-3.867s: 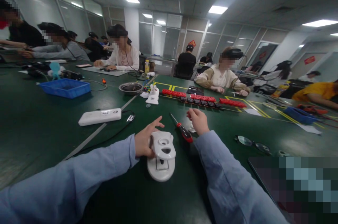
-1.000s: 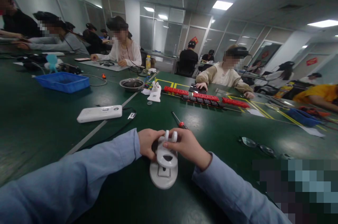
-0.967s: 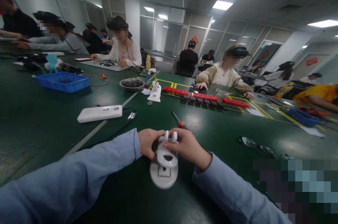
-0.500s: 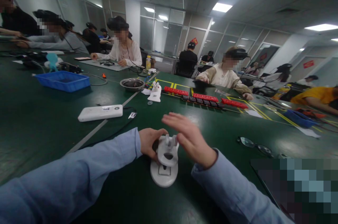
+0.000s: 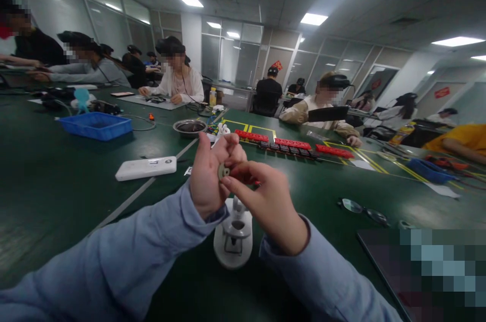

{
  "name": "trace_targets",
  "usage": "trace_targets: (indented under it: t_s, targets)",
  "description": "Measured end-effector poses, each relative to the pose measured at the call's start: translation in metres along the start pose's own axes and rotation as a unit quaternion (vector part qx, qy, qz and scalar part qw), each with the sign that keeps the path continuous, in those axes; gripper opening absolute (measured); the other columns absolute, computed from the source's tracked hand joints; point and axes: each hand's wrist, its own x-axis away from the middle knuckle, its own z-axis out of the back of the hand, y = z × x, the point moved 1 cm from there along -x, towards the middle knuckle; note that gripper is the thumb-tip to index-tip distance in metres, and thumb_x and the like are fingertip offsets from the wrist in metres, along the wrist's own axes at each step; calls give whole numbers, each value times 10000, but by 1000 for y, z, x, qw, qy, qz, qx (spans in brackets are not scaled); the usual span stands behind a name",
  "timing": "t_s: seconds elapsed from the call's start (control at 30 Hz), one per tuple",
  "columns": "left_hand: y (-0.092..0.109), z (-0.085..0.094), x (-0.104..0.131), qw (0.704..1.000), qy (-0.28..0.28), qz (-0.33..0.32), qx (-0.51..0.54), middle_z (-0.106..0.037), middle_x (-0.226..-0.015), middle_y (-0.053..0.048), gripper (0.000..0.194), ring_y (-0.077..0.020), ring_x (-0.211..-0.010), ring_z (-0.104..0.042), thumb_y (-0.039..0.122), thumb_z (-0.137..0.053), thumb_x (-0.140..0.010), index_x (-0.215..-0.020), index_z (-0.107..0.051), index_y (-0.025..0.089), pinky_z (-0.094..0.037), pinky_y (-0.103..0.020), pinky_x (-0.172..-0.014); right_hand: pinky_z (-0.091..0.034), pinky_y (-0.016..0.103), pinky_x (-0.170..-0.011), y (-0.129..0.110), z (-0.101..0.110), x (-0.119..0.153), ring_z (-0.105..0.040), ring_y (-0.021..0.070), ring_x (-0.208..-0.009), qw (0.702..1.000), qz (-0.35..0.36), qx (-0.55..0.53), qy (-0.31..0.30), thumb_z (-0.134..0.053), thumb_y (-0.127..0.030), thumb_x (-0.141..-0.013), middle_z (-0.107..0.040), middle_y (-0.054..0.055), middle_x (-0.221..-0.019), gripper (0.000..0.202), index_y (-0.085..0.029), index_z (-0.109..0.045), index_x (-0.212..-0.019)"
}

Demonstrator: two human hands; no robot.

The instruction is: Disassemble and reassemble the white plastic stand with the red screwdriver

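A small greyish-green round disc with a raised, holed hub is between my hands. My right hand closes on it, thumb and fingers pinching its near side. My left hand is turned palm inward, thumb up, with its fingers curled about the disc. Below them on the table stands a white plastic assembly, with an oval base, a raised ring and a wire loop. My left cuff and right hand hide its upper end. Another white plastic piece shows partly behind my left fingers.
On the green table lie a white power bank, glasses and red strips. A metal bowl and a blue tray stand farther back. A dark-edged panel is at right. Several people sit around.
My left hand has left the white plastic assembly and risen. My right hand has come in to meet it, and a small disc now shows between them. The assembly remains on the table.
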Motion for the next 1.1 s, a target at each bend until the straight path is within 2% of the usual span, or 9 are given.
trace_targets:
  t_s: [0.17,0.3,0.43,0.53,0.63,0.8,0.9,1.03,1.1]
  targets:
    - [-10,-6,15,991,9,-121,-57,-315,-595,26,390,-75,-500,-374,527,-353,-807,-700,-497,181,-373,-168,-459,-370,225,-529,-3,-12,9,-502,111,-604,985,-77,-141,56,-673,-209,-653,-586,-23,-712,157,-198,-555,-757]
    - [-14,4,17,980,9,-167,-111,-354,-650,24,360,-76,-561,-393,541,-540,-691,-738,-520,185,-399,-157,-502,-355,218,-516,4,-19,7,-468,95,-578,953,-127,-277,-6,-667,-199,-611,-544,-29,-679,233,-172,-529,-797]
    - [-13,2,19,986,35,-138,-83,-369,-640,18,349,-79,-558,-406,518,-451,-765,-715,-512,178,-407,-158,-507,-318,193,-459,9,-21,5,-412,64,-492,910,-176,-368,-74,-677,-246,-566,-466,-62,-578,234,-162,-499,-691]
    - [-10,8,7,995,101,-16,-14,-333,-567,26,394,-74,-488,-381,413,-250,-877,-678,-473,156,-388,-165,-457,-270,169,-378,10,-14,3,-354,39,-408,897,-185,-395,-69,-646,-269,-601,-430,-79,-519,217,-169,-453,-607]
    - [-11,36,-18,982,133,136,-20,-296,-518,59,247,-35,-398,-307,178,-280,-887,-758,-483,127,-312,-126,-385,-231,155,-320,13,0,0,-312,30,-343,891,-184,-414,-27,-596,-280,-648,-431,-86,-482,196,-178,-435,-602]
    - [-22,119,-53,956,164,208,-128,-455,-599,22,287,-15,-385,-344,-45,-243,-796,-904,-453,117,-292,-115,-379,-245,142,-322,19,20,-4,-339,29,-346,902,-161,-401,2,-595,-250,-659,-455,-79,-489,198,-177,-421,-602]
    - [-27,158,-57,938,153,240,-200,-417,-517,36,321,-43,-345,-311,-14,-233,-783,-983,-447,117,-227,-141,-335,-248,146,-330,22,23,-5,-344,33,-361,913,-156,-377,-20,-620,-283,-676,-461,-74,-501,217,-173,-440,-623]
    - [-31,169,-40,927,69,234,-286,-367,-439,52,242,-67,-363,-299,230,-438,-767,-955,-558,136,-224,-176,-349,-271,157,-342,24,33,-7,-364,43,-388,938,-131,-320,-31,-632,-340,-694,-468,-59,-522,223,-162,-501,-665]
    - [-33,159,-25,894,-61,189,-402,-489,-526,13,320,-100,-483,-423,303,-611,-625,-904,-615,146,-336,-207,-459,-293,162,-352,26,43,-9,-391,51,-405,951,-115,-284,-25,-622,-348,-710,-486,-45,-543,212,-152,-544,-698]
